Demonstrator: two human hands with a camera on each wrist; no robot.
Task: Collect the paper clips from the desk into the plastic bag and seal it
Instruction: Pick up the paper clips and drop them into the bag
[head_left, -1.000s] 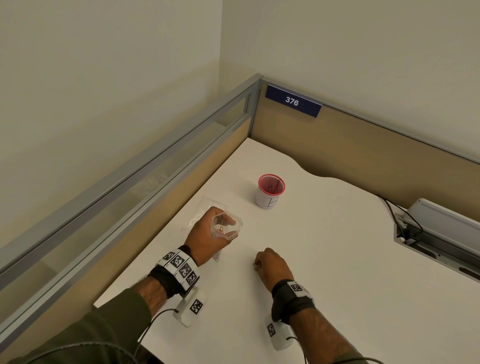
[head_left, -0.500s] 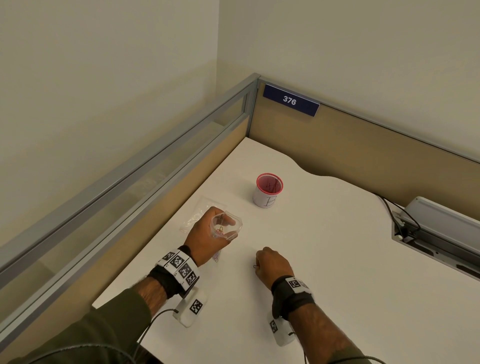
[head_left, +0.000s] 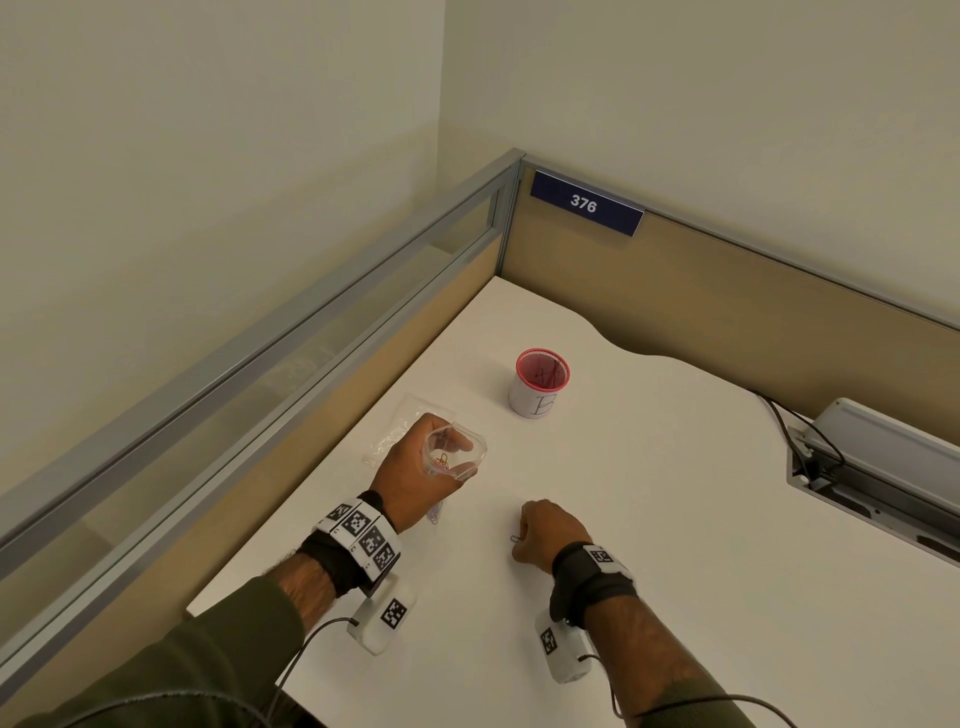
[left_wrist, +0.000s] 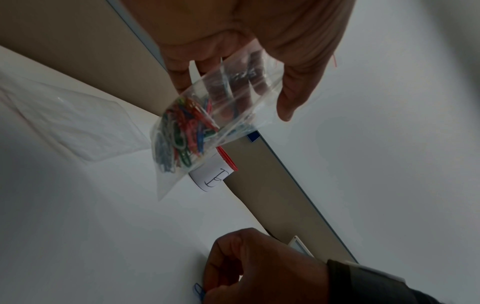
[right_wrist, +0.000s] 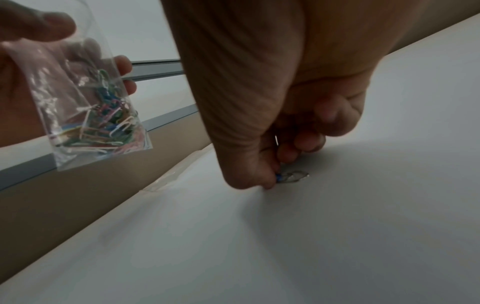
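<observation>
My left hand (head_left: 415, 473) holds a small clear plastic bag (head_left: 457, 457) above the desk, its mouth held open. Several coloured paper clips (left_wrist: 182, 131) lie bunched in the bag's bottom (right_wrist: 85, 107). My right hand (head_left: 545, 530) is down on the white desk (head_left: 675, 519), a little right of the bag and nearer to me. Its thumb and fingertips (right_wrist: 270, 181) pinch a blue paper clip (left_wrist: 198, 290) at the desk surface. A pale clip (right_wrist: 296, 176) lies right beside it; I cannot tell whether it is linked to the blue one.
A red-rimmed white cup (head_left: 540, 384) marked with a letter stands farther back. A second, flat clear bag (head_left: 400, 431) lies on the desk beyond my left hand. Partition walls (head_left: 311, 374) close the left and back edges. A cable box (head_left: 883, 457) sits at the right.
Almost nothing moved. My right hand stays at the same spot on the desk, fingers curled over the clip, and the left hand keeps the bag still.
</observation>
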